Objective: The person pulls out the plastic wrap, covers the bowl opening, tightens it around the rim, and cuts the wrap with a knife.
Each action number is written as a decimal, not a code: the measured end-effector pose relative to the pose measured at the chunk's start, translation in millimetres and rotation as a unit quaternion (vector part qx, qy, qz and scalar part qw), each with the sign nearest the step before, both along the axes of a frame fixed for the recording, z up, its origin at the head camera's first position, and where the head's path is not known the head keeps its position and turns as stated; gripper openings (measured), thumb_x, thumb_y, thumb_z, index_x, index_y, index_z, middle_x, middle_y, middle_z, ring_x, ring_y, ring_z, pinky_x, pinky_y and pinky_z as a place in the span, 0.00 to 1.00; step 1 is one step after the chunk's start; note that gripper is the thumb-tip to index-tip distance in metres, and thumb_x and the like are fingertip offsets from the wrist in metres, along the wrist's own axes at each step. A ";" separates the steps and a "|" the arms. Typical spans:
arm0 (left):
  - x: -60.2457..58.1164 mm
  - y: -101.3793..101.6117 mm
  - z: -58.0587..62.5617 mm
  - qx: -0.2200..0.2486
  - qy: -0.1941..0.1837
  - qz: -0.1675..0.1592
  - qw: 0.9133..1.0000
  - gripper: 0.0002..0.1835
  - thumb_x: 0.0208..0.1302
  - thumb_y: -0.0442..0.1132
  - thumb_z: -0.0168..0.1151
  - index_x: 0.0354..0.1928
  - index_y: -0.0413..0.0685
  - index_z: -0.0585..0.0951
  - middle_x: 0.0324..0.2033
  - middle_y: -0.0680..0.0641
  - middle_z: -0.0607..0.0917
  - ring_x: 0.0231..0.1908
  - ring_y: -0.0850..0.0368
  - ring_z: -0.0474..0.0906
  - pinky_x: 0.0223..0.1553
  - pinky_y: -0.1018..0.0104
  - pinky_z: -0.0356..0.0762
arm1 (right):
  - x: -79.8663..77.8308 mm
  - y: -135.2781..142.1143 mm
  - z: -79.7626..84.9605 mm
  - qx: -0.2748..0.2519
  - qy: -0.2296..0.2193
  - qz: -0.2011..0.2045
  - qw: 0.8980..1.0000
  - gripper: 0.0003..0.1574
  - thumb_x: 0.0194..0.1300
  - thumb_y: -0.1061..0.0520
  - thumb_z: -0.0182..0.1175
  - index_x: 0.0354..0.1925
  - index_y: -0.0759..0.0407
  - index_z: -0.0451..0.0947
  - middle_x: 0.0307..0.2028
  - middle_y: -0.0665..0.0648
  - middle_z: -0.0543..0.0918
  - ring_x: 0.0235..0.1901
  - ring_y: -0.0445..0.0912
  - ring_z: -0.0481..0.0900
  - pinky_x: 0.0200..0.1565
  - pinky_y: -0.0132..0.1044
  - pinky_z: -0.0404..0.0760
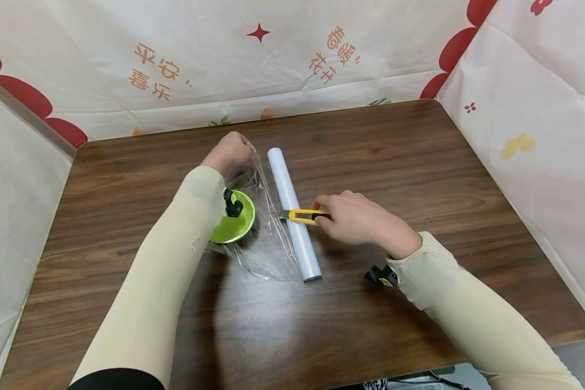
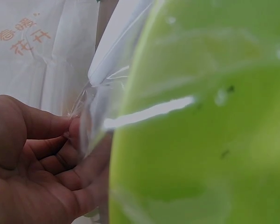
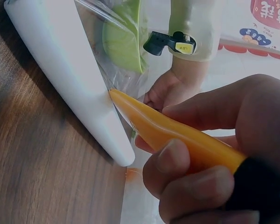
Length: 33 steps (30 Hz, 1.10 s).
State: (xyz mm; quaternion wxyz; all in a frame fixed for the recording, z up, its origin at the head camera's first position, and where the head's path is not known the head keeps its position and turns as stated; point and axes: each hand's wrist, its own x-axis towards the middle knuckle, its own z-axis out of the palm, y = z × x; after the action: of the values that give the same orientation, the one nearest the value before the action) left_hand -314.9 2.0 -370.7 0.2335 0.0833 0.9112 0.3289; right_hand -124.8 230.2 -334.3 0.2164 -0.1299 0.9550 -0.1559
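Note:
Clear plastic wrap (image 1: 268,254) stretches from a white roll (image 1: 292,206) over a green bowl (image 1: 239,225) on the table. My left hand (image 1: 235,150) pinches the far edge of the wrap between thumb and index finger, beyond the bowl. In the left wrist view the film drapes from that pinch (image 2: 70,133) across the bowl's rim. My right hand (image 1: 353,216) grips a yellow utility knife (image 3: 163,126), fingers curled round its handle. Its blade (image 1: 284,214) is out and lies across the roll, the tip over the film at the roll's left side.
The brown wooden table (image 1: 419,162) carries the roll and bowl. A printed white cloth (image 1: 253,65) hangs behind the table's far edge and along the sides. Each wrist wears a black camera mount (image 1: 382,276). Cables (image 1: 443,379) show below the front edge.

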 end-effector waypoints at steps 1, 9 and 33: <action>0.0 -0.1 -0.1 0.000 0.001 0.000 1.000 0.18 0.68 0.32 0.39 0.49 0.37 0.79 0.47 0.44 0.79 0.34 0.58 0.70 0.38 0.67 0.71 | 0.3 0.0 0.2 0.001 0.000 0.000 1.000 0.20 0.71 0.49 0.52 0.58 0.52 0.73 0.24 0.52 0.78 0.14 0.42 0.66 0.17 0.32 0.66; -0.9 -0.7 -1.2 -0.005 0.014 0.000 1.000 0.17 0.68 0.32 0.41 0.47 0.37 0.80 0.40 0.45 0.80 0.30 0.61 0.71 0.33 0.71 0.70 | 3.3 0.8 0.5 0.001 -0.002 0.006 1.000 0.19 0.71 0.49 0.52 0.56 0.52 0.75 0.23 0.51 0.78 0.14 0.42 0.66 0.17 0.33 0.66; 1.8 -3.1 2.8 0.000 -0.003 0.015 1.000 0.17 0.68 0.32 0.41 0.47 0.38 0.79 0.38 0.45 0.79 0.28 0.60 0.69 0.35 0.69 0.70 | 14.6 4.7 3.3 0.011 0.016 0.032 0.999 0.16 0.69 0.50 0.53 0.52 0.51 0.78 0.20 0.48 0.75 0.15 0.41 0.66 0.19 0.34 0.67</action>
State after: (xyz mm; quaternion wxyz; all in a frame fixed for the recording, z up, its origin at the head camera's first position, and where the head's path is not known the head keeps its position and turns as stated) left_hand -313.1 -1.2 -367.9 0.2309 0.0690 0.9116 0.3329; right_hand -110.2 234.9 -331.0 0.2076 -0.1604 0.9552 -0.1368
